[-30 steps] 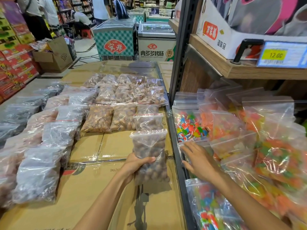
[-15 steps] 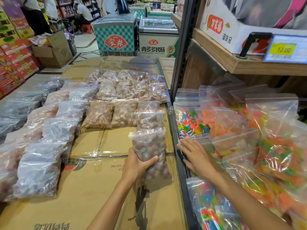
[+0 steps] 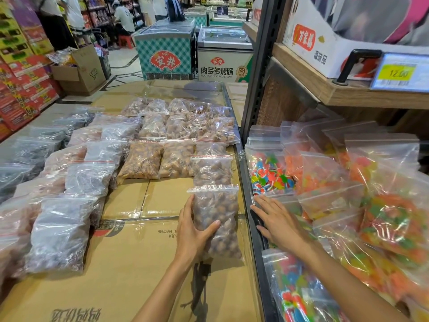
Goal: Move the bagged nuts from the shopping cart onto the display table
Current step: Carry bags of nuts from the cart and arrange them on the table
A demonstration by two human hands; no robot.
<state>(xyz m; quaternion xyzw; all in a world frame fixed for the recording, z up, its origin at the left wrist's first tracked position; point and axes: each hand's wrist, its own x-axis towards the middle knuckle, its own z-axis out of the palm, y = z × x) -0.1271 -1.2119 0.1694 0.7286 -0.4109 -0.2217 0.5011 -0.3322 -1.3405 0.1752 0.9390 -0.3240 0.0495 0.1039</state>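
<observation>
My left hand [image 3: 193,231] grips a clear zip bag of round brown nuts [image 3: 217,212], which lies on the cardboard-covered display table [image 3: 130,270] near its right edge. The bag sits just in front of another nut bag [image 3: 211,169] in the same column. Several more bags of nuts [image 3: 178,126] lie in rows farther back. My right hand [image 3: 277,218] rests flat, fingers spread, on the dark metal rail [image 3: 249,194] at the table's right side, holding nothing. No shopping cart is in view.
Bags of dark and pale goods [image 3: 60,231] fill the table's left side. Bags of coloured candy [image 3: 269,173] crowd the shelf on the right, under a wooden shelf [image 3: 329,89] with a price tag. Freezers [image 3: 167,56] and people stand beyond.
My left hand has moved the nut bag forward and lowered it onto the table behind the earlier bag. My right hand has stayed on the rail.
</observation>
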